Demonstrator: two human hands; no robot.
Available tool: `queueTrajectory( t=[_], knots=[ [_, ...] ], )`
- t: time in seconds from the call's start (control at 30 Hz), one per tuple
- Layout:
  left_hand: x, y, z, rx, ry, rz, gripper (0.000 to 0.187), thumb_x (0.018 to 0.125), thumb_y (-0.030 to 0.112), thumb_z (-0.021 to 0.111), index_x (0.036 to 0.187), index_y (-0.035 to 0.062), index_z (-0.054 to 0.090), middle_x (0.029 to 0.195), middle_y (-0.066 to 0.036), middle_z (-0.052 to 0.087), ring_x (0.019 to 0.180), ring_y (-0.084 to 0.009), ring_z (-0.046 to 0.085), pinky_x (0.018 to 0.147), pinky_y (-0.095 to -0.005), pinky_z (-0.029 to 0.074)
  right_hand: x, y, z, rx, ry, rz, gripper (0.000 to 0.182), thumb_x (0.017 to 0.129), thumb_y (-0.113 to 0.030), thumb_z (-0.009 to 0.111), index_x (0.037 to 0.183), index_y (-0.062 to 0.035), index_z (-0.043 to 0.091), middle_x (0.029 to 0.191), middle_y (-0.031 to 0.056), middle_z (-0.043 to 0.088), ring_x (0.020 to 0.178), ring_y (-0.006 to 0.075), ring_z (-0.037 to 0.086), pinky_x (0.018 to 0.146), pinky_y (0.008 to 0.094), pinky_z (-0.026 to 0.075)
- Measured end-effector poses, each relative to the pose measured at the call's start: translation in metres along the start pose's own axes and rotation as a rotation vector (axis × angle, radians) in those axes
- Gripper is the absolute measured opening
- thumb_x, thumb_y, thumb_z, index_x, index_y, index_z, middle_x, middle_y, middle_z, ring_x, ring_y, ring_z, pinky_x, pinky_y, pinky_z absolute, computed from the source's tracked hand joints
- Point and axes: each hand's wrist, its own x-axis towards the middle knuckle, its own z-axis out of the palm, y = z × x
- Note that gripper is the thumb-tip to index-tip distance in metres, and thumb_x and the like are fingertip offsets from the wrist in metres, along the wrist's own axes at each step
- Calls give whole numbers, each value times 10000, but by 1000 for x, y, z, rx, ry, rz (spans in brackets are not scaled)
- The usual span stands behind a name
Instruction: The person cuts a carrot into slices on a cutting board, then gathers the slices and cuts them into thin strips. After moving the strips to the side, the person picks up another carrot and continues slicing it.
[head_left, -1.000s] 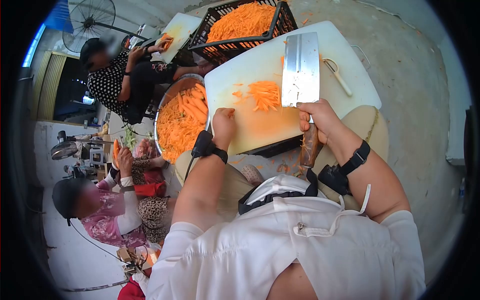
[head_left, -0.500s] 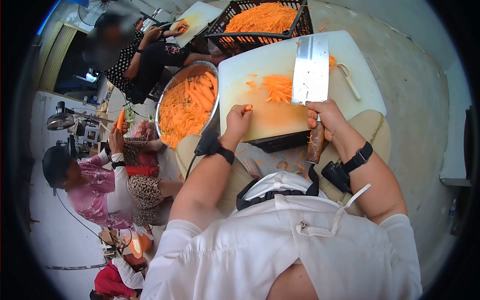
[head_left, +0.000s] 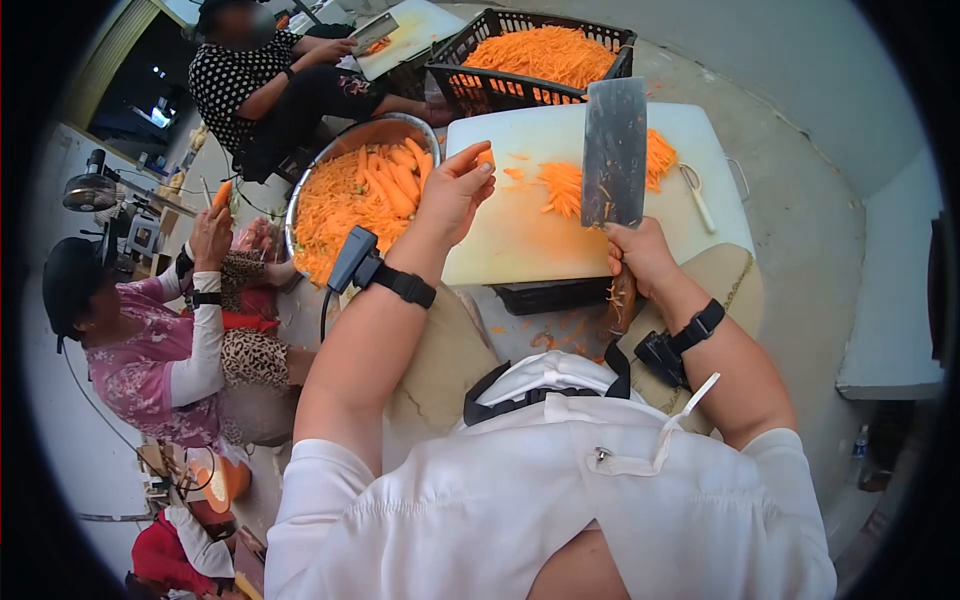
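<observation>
My left hand is raised over the left edge of the white cutting board, with a small carrot piece at its fingertips. My right hand grips the handle of a cleaver, whose broad dark blade stands over the board. Cut carrot sticks lie left of the blade, and more shreds show to its right. A peeler rests on the board's right side.
A metal basin of whole and shredded carrots stands left of the board. Beyond the board is a black crate heaped with shreds. One person cuts at another board; another at left holds a carrot. A third person is at lower left.
My left hand has lifted and moved left, its fingers less curled. The cleaver blade has turned from bright to dark and shifted slightly. The view has shifted too.
</observation>
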Motion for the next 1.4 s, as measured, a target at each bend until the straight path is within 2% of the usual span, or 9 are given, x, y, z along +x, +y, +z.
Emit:
queueTrajectory(
  t=[0.07,0.2,0.37,0.53,0.6,0.67,0.9,0.97,1.4],
  knots=[
    [5,-6,-5,-331,-24,-87,324,863,29,567,1185,38,528,844,-12,578,749,-103,564,684,-222,495,-1,-9,4,-78,5,-46,177,867,-108,495,707,-33,491,519,20,454,392,109,452,386,251,379],
    [10,-9,-3,-423,-30,-56,311,872,52,566,1180,33,536,871,-11,575,771,-97,551,677,-212,479,-9,-54,16,-538,68,-197,208,852,-125,497,703,11,551,577,96,565,456,189,553,460,319,437],
    [3,-7,10,-424,30,-2,267,841,43,594,1106,53,563,859,-4,596,764,-100,551,674,-213,481,5,-90,24,-1026,274,-935,151,806,-111,559,948,-77,597,727,166,594,699,347,577,608,392,471],
    [14,-18,16,-612,-93,77,315,798,34,640,1098,63,547,994,-57,598,893,-138,584,754,-265,499,15,-71,21,-1144,262,-1210,416,674,-43,604,1086,-84,563,710,99,590,665,280,589,574,394,457],
    [14,-23,27,-687,-62,75,349,797,76,647,1123,54,523,1057,-79,588,963,-168,585,803,-287,502,15,-62,25,-1098,249,-1201,421,667,-49,613,1084,-71,568,702,84,589,652,266,588,576,383,454],
    [9,-28,31,-697,-292,272,341,822,142,629,1126,43,512,1080,-88,587,987,-189,580,834,-304,498,12,-64,28,-1092,226,-1170,419,663,-49,616,1079,-69,574,700,75,589,646,260,587,576,377,450],
    [6,-24,34,-827,-285,19,347,839,142,620,1143,36,490,1011,-67,582,928,-190,599,789,-307,518,8,-56,23,-1127,167,-1147,465,622,-23,630,1083,-76,594,703,86,587,648,268,580,576,373,441],
    [4,-22,43,-548,-82,37,320,866,147,593,1146,43,479,966,-63,580,892,-168,606,762,-293,528,8,-53,21,-1142,155,-1122,477,616,-20,631,1087,-79,591,699,75,585,650,262,578,582,369,439],
    [-12,-20,38,-638,-220,-28,288,902,145,531,1165,44,469,1031,-79,566,989,-167,574,840,-282,504,3,-43,24,-1176,183,-1126,438,635,-49,615,1071,-82,585,706,33,584,661,225,577,594,365,413]
  ],
)
